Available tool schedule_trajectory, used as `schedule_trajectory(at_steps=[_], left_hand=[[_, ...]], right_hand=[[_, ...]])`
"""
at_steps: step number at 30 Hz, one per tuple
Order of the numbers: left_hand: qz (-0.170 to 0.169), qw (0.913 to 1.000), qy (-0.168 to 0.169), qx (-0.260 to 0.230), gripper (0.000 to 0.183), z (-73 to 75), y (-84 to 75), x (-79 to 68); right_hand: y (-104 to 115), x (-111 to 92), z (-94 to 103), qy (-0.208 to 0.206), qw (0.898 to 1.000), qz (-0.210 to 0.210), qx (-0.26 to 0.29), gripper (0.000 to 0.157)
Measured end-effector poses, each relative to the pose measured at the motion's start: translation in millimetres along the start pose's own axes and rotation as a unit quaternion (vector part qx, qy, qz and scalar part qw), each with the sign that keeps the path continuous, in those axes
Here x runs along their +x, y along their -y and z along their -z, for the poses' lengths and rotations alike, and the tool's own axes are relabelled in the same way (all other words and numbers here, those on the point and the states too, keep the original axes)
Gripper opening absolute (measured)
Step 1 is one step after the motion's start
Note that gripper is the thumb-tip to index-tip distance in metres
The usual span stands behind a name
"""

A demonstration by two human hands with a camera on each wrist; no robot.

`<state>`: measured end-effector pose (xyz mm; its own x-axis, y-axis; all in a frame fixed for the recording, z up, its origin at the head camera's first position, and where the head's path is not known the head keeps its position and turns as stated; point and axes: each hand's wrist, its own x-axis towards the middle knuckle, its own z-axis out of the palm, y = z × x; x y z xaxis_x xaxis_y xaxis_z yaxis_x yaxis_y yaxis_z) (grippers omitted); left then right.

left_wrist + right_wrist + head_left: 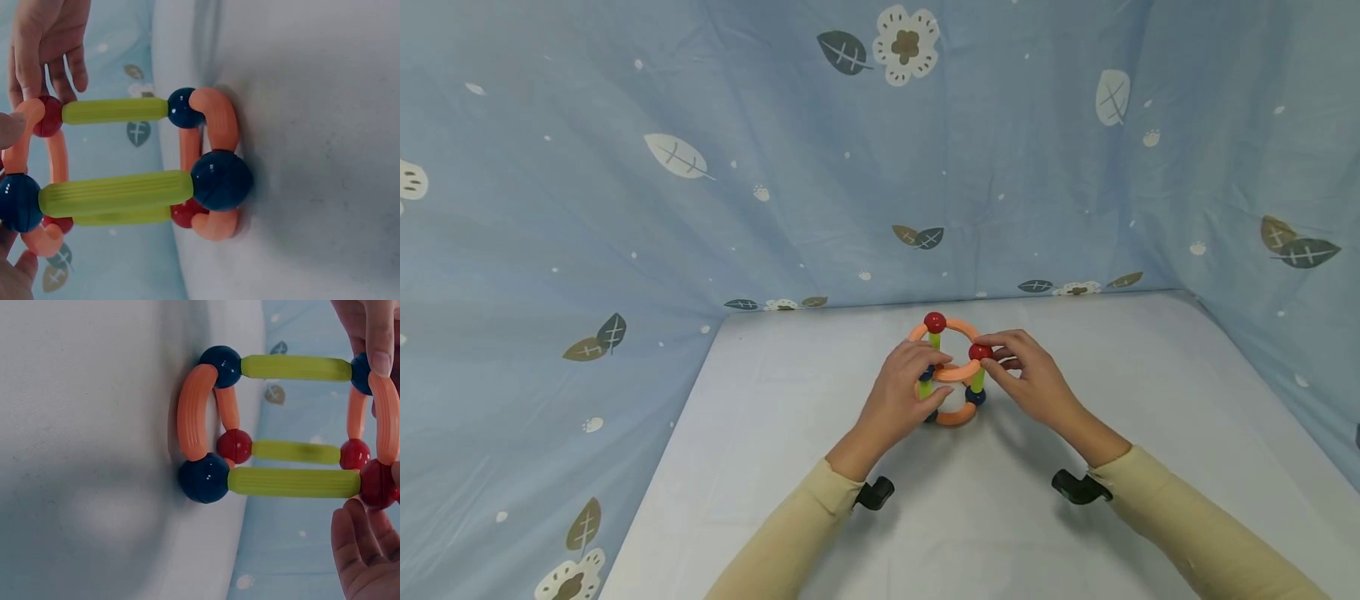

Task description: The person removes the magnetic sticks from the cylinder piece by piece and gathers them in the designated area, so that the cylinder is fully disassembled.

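A toy frame of magnetic-style building sticks and balls stands upright on the table. Its upper ring of curved orange sticks (957,374) joins two red balls and a blue one. Three straight green sticks (294,482) run down to a lower ring with two blue balls (221,180) and a red ball (235,446). My left hand (898,387) is at the frame's left, fingers and thumb around the upper blue ball (19,203). On the right side, my right hand (1033,379) pinches the near upper red ball (980,352). The far red ball (935,322) is untouched.
A white-covered table (760,400) lies under the frame. Blue cloth (790,192) printed with leaves and flowers hangs behind it and along both sides. Dark wrist mounts (1078,487) stick out by both sleeves, low over the table.
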<state>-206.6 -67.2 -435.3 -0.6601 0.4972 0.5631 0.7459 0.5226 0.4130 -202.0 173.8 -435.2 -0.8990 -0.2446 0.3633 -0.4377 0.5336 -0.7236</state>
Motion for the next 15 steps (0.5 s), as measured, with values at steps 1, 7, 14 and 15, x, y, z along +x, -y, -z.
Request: schedule_trajectory(at_steps=[1, 7, 14, 15], left_hand=[[0.000, 1.0000, 0.000, 0.000, 0.038, -0.5, -0.1, 0.5], [-0.009, 0.9999, -0.003, 0.007, 0.033, -3.5, -1.1, 4.1], [-0.025, 0.9996, 0.003, 0.013, 0.028, -5.7, -3.1, 7.1], [-0.023, 0.9996, 0.006, 0.015, 0.027, -5.8, -3.4, 7.1]], right_hand=[[-0.3, 0.0, -0.1, 0.000, 1.000, 0.000, 0.001, 0.034], [-2.0, 0.2, -1.0, -0.002, 1.000, -0.001, 0.005, 0.033], [-1.9, 0.2, -1.2, -0.005, 1.000, 0.009, -0.001, 0.032], [-2.0, 0.2, -1.2, -0.005, 1.000, 0.010, -0.003, 0.032]])
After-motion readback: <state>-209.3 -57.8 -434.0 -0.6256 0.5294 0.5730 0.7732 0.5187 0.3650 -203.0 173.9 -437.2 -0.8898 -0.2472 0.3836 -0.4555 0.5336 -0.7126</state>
